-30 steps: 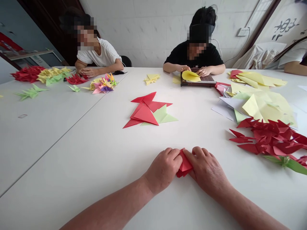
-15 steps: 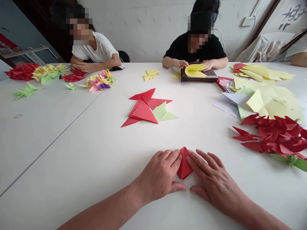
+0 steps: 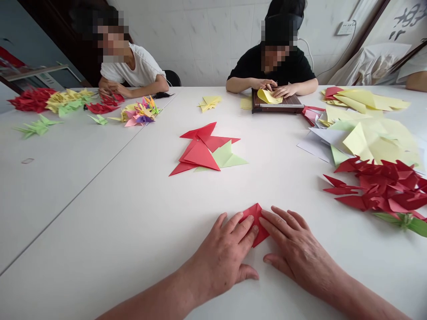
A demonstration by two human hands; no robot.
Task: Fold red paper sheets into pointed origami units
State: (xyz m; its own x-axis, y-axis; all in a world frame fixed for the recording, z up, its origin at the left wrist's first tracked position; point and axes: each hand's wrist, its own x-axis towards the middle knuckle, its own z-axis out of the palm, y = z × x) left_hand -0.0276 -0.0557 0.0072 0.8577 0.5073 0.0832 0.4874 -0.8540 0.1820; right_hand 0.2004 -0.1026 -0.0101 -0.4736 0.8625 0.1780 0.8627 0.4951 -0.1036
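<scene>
- head view: one folded red paper [image 3: 258, 218] lies on the white bench [image 3: 147, 226], directly before the wearer, partly covered by the fingers.
- orientation: its upper corner points away from the wearer, its lower corner back toward the wearer; the visible long axis runs between these two, roughly fore and aft. a further corner shows at the left, behind the fingers.
- left hand [image 3: 225, 255]: grip released, fingers extended and slightly spread, laid across the left part of the paper; thumb apart from it.
- right hand [image 3: 295, 249]: grip released, fingers extended, fingertips on the paper's right edge; thumb apart from it.
- ahead, on the bench: red folded pieces [image 3: 202, 155] overlapping a light green piece [image 3: 228, 156].
- to the right: a heap of red folded shapes [image 3: 383, 184], pale yellow sheets [image 3: 383, 138] beyond it.
- far side: a dark board [image 3: 278, 110] carries a yellow sheet [image 3: 266, 97], under a co-worker's hands.
</scene>
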